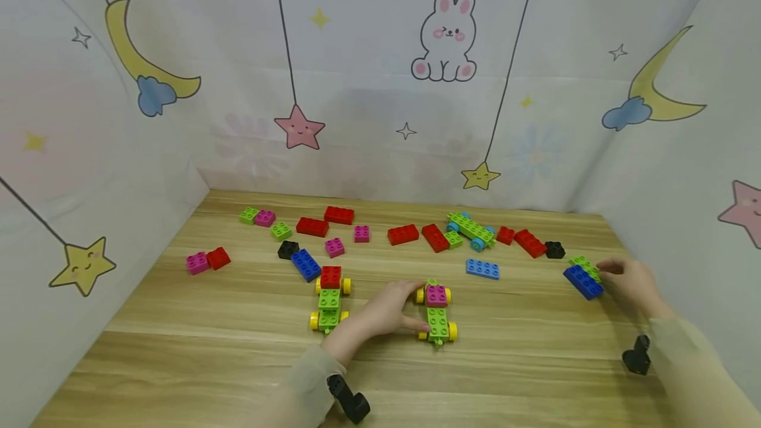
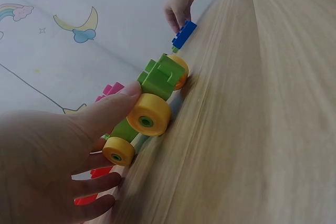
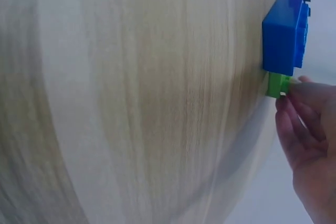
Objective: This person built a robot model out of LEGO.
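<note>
My left hand [image 1: 386, 309] holds a toy car [image 1: 436, 316] from its left side, thumb at the near end and index finger at the far end. The car has a green base, yellow wheels and a pink brick [image 1: 436, 295] on top. In the left wrist view the thumb lies against the green body above a yellow wheel [image 2: 149, 115]. Over on the right, my right hand [image 1: 633, 283] pinches a green brick [image 1: 588, 267] with thumb and fingertips. A dark blue brick [image 1: 583, 282] lies right against that green brick; the right wrist view shows the blue brick [image 3: 283, 35] partly covering it.
Another yellow-wheeled car [image 1: 329, 300] with a red brick stands left of my left hand. A light blue brick [image 1: 483, 269] lies between my hands. Farther back are a blue-wheeled car [image 1: 471, 230], a black brick [image 1: 555, 249] and several red, pink and green bricks. A printed cloth [image 1: 380, 150] encloses the table.
</note>
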`<act>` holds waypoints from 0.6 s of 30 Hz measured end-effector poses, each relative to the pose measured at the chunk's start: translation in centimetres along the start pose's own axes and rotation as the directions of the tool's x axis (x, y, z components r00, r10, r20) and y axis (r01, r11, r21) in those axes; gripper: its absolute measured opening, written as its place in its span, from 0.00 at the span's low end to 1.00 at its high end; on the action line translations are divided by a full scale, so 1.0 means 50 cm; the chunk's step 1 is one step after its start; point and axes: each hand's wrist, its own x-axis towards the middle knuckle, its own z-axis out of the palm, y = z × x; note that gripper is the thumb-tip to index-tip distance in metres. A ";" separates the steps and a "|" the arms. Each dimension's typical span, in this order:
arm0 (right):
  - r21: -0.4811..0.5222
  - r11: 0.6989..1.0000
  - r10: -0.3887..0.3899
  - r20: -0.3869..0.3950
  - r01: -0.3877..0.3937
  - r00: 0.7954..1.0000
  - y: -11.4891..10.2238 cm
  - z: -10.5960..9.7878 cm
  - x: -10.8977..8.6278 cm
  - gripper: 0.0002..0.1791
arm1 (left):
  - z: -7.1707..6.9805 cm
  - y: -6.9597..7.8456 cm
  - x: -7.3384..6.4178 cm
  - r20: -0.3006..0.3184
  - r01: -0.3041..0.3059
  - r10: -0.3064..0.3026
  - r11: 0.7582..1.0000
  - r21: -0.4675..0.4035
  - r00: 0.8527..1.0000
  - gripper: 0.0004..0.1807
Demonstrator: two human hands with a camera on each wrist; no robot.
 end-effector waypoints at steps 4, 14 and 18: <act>-0.008 1.000 0.001 -0.004 -0.001 1.000 0.011 -0.003 -0.001 0.10 | 0.001 -0.002 0.001 -0.004 -0.007 0.007 1.000 -0.002 1.000 0.47; -0.028 1.000 0.013 -0.009 -0.014 1.000 0.006 -0.015 -0.013 0.10 | 0.001 -0.003 0.001 0.000 -0.006 0.006 1.000 -0.010 1.000 0.47; -0.037 0.999 0.014 -0.015 -0.015 1.000 0.005 -0.016 -0.018 0.10 | 0.001 -0.003 0.001 0.000 -0.012 0.012 1.000 -0.001 1.000 0.47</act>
